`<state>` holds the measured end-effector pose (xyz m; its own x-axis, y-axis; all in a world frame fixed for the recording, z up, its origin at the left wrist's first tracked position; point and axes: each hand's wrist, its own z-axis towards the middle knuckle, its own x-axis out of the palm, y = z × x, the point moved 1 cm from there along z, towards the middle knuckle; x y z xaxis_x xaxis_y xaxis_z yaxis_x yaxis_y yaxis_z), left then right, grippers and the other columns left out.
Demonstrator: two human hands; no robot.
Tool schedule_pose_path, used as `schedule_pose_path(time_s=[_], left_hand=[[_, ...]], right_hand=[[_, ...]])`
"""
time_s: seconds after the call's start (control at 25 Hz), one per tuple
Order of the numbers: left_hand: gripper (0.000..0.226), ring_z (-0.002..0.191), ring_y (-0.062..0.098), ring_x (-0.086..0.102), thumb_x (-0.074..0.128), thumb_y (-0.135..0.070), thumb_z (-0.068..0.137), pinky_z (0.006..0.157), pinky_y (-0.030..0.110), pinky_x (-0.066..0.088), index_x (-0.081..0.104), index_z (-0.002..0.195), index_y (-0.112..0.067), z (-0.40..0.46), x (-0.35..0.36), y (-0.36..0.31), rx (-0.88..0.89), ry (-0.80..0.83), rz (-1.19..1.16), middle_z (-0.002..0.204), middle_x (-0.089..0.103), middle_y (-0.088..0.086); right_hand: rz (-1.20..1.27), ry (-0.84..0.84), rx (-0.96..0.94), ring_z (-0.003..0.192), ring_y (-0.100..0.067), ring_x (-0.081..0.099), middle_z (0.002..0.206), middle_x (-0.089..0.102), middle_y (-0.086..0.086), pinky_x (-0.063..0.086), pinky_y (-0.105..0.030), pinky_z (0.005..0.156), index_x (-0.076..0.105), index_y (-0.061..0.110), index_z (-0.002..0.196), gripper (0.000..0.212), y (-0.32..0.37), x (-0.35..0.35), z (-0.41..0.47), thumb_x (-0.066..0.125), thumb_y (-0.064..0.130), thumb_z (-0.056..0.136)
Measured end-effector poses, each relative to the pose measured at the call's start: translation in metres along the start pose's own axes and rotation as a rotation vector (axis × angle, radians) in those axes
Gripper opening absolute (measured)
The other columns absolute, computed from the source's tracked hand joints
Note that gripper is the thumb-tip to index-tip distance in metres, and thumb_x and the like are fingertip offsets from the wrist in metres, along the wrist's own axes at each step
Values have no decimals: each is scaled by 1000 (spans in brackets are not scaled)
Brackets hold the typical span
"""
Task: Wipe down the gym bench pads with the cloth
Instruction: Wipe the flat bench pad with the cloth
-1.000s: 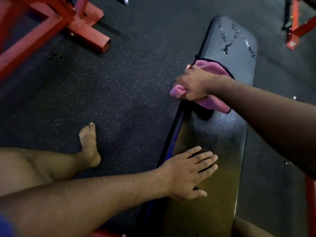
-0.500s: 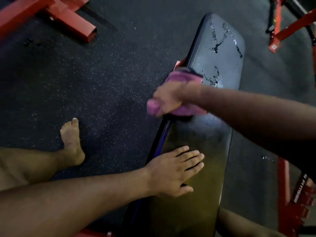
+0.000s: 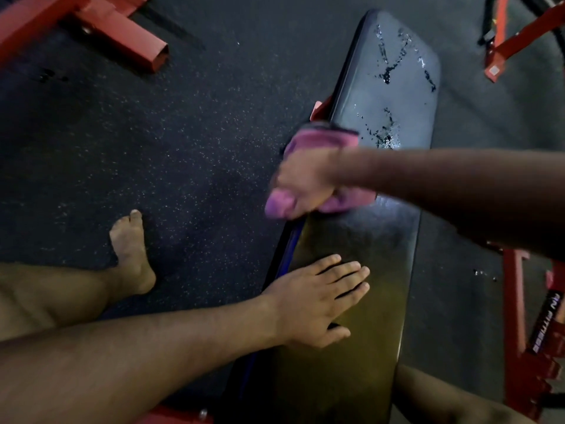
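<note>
A person's right hand grips a bunched pink cloth against the left edge of a long black padded gym bench, about midway along its length; the hand is motion-blurred. Nearer the camera on the same bench, the left hand lies flat on the pad, fingers straight and slightly spread. Beyond the cloth, the far end of the bench carries dark wet streaks and droplets. A bare foot rests on the speckled black rubber floor left of the bench. Red steel frames stand on the floor beyond, left and right of the bench.
</note>
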<state>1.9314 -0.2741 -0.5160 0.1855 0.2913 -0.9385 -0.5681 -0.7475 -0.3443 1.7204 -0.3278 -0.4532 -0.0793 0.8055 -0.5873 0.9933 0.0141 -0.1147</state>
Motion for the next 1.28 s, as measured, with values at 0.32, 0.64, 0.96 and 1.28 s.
schedule_pose_path(time_s=[0.32, 0.64, 0.96, 1.28], left_hand=[[79, 161, 25, -5, 29, -59, 106, 127, 43, -9, 7, 166, -12, 4, 2, 1, 7, 32, -44, 174, -3, 11], [70, 155, 25, 29, 34, -57, 102, 129, 43, 16, 38, 159, -16, 37, -20, 22, -89, -40, -35, 168, 31, 9], [67, 161, 19, 1, 15, -49, 108, 129, 43, -5, 12, 166, -15, 127, -55, 94, -502, -97, 50, 175, 4, 5], [69, 161, 12, -2, 11, -51, 104, 131, 44, -4, 14, 166, -22, 144, -37, 109, -593, -167, 121, 174, 5, -3]], right_hand=[[99, -87, 2, 68, -28, 55, 74, 57, 0, 47, -33, 65, 42, 22, 67, 40, 50, 16, 8, 55, 53, 89], [344, -986, 323, 87, -28, 63, 95, 62, -1, 46, -46, 77, 64, 22, 101, 36, 29, 55, -94, 50, 52, 87], [599, -968, 924, 108, -27, 57, 124, 59, 2, 43, -45, 88, 61, 22, 129, 62, 49, 216, -144, 52, 39, 70], [528, -933, 1030, 105, -31, 55, 117, 57, -2, 43, -45, 84, 56, 24, 116, 40, -117, 188, -72, 60, 29, 77]])
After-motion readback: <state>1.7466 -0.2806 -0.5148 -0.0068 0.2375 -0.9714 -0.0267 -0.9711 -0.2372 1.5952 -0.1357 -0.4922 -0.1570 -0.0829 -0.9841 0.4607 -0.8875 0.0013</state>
